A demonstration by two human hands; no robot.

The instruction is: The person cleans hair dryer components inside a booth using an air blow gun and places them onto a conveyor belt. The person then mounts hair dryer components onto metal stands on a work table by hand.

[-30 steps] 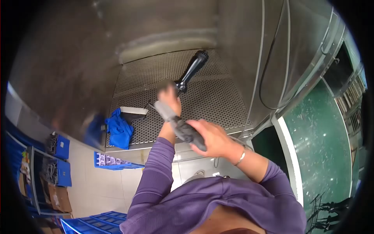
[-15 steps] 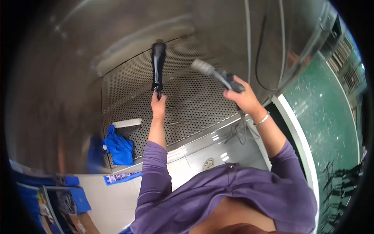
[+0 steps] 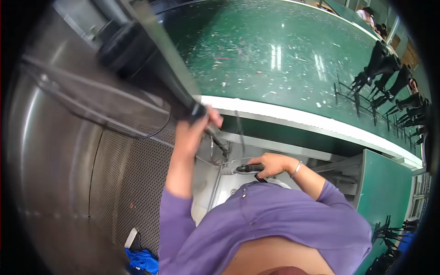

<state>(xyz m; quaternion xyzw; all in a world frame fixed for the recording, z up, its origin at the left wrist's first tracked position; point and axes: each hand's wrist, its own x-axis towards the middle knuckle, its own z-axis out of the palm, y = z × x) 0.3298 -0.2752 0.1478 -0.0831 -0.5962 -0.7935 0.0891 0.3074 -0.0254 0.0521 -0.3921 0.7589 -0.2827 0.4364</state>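
Observation:
My left hand (image 3: 189,136) is closed around the thin end of a long, shiny black piece (image 3: 167,78). The piece is smeared by motion, and its wide end points to the upper left, over the metal booth's edge. Low in front of my body, my right hand (image 3: 274,165) grips a gun-shaped tool (image 3: 249,168) with a black handle and a ribbed grey nose pointing left. A thin hose or cable runs near that tool. The exact kind of the black piece does not show.
A green worktop (image 3: 275,55) with a white edge lies ahead. Several similar black pieces (image 3: 380,59) stand on wire racks at the right. Left is a steel booth with a perforated grate (image 3: 142,192), a blue cloth (image 3: 143,261) and hanging hoses. Another person (image 3: 365,17) is far off.
My view has swung right, from the booth to the green worktop. The black piece in my left hand has left the space above the grate. My right hand has lowered the tool towards my waist.

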